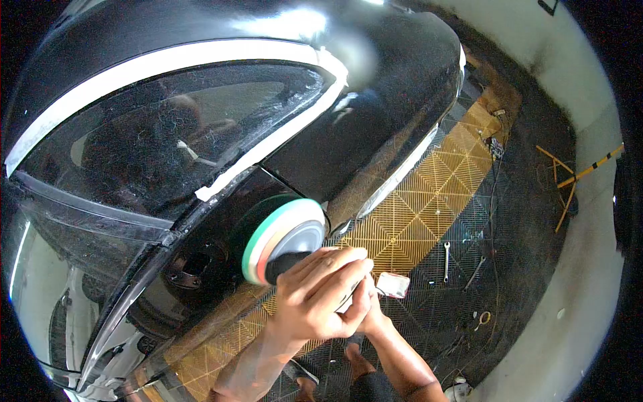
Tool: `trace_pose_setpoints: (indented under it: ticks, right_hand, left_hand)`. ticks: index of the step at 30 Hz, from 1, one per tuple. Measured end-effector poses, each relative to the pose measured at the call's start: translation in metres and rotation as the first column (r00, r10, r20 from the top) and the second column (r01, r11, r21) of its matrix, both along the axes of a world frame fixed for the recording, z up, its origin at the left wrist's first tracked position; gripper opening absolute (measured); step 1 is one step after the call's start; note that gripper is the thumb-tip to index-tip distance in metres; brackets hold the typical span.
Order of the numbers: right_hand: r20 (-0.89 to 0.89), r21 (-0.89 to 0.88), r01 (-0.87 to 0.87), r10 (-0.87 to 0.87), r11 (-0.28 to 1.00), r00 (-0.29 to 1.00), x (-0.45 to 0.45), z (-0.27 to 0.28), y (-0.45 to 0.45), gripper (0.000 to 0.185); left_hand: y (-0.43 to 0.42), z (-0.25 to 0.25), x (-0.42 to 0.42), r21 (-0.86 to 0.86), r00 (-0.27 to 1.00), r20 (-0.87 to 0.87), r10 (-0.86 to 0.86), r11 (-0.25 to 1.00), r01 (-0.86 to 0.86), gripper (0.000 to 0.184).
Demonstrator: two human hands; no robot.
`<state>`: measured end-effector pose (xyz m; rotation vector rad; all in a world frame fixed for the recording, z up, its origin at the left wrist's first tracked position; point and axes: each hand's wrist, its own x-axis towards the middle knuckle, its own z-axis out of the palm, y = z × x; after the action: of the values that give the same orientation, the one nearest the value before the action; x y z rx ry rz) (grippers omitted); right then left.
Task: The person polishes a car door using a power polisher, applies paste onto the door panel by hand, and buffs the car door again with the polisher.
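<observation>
One polisher (299, 246) has its pad (254, 244) facing the car's (335, 151) side, below the window (154, 141). The left hand (318, 295) curls around the polisher; the right hand (375, 316) is mostly hidden, its grip unclear.

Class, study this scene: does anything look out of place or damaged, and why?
Two slim metal tools, one a wrench, the other too small to identify, lie loose on the dark floor tiles, where someone might step on them. Whitish smears on the car window look odd too, though perhaps just residue.
</observation>
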<state>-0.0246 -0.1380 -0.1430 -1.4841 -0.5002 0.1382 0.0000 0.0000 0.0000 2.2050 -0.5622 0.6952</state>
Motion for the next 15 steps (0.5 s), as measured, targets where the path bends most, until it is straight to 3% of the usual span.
trace_pose_setpoints:
  ticks: [3, 5, 6, 13, 15]
  right_hand:
    - [-0.032, 0.013, 0.038, -0.038, 0.999, 0.999, 0.019, -0.012, 0.007, 0.077]
    - [-0.048, -0.006, -0.073, 0.072, 0.997, 0.996, 0.006, -0.008, -0.002, 0.076]
    - [0.126, -0.088, -0.090, 0.101, 0.992, 0.987, 0.008, -0.006, -0.008, 0.077]
    - [-0.047, -0.006, -0.034, 0.033, 0.999, 0.998, 0.003, -0.007, -0.003, 0.081]
    - [0.076, -0.012, -0.118, 0.119, 0.993, 0.990, 0.000, -0.008, -0.003, 0.092]
  left_hand:
    - [0.002, -0.003, 0.019, 0.030, 0.997, 0.062, -0.039, 0.999, 0.037, 0.026]
    - [0.000, 0.004, 0.003, 0.005, 1.000, 0.031, 0.005, 1.000, -0.005, 0.025]
    - [-0.001, 0.007, -0.004, -0.009, 0.999, 0.023, 0.041, 0.999, -0.041, 0.026]
    - [0.002, 0.013, 0.005, 0.006, 0.999, 0.029, -0.039, 0.999, 0.039, 0.027]
    - [0.008, 0.016, -0.005, 0.003, 1.000, 0.020, 0.008, 1.000, -0.008, 0.027]
